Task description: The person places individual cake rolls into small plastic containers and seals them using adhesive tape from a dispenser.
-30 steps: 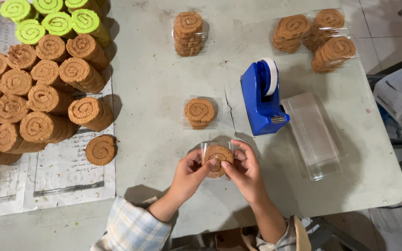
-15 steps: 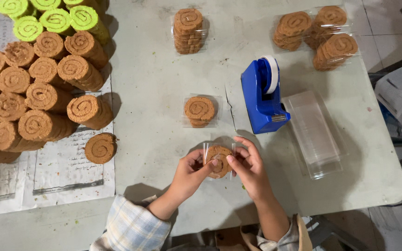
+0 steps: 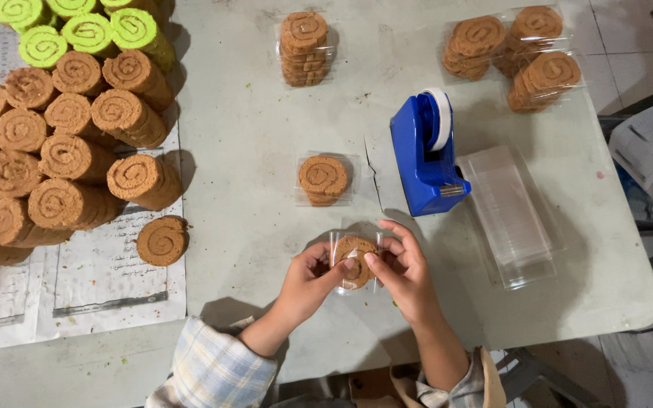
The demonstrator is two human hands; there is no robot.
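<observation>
Clear-wrapped brown coil pack [image 3: 354, 261], pinched by fingers [image 3: 374, 262]

**Where things lie on the table**

We see the table [image 3: 266, 151] bearing everything. At its near edge, the left hand [image 3: 304, 283] and right hand [image 3: 406, 276] meet around a packet [image 3: 355, 261]. Just behind them lies a second packet [image 3: 323, 178], with the tape dispenser [image 3: 425, 155] to its right. Right of the dispenser lies a stack of sleeves [image 3: 512, 215]. At the far edge sit one pack [image 3: 304, 47] and, further right, three packs [image 3: 519, 53]. Far left, rolls [image 3: 54, 151] crowd a newspaper [image 3: 100, 279], with a lone disc [image 3: 162, 240] nearest us.
</observation>
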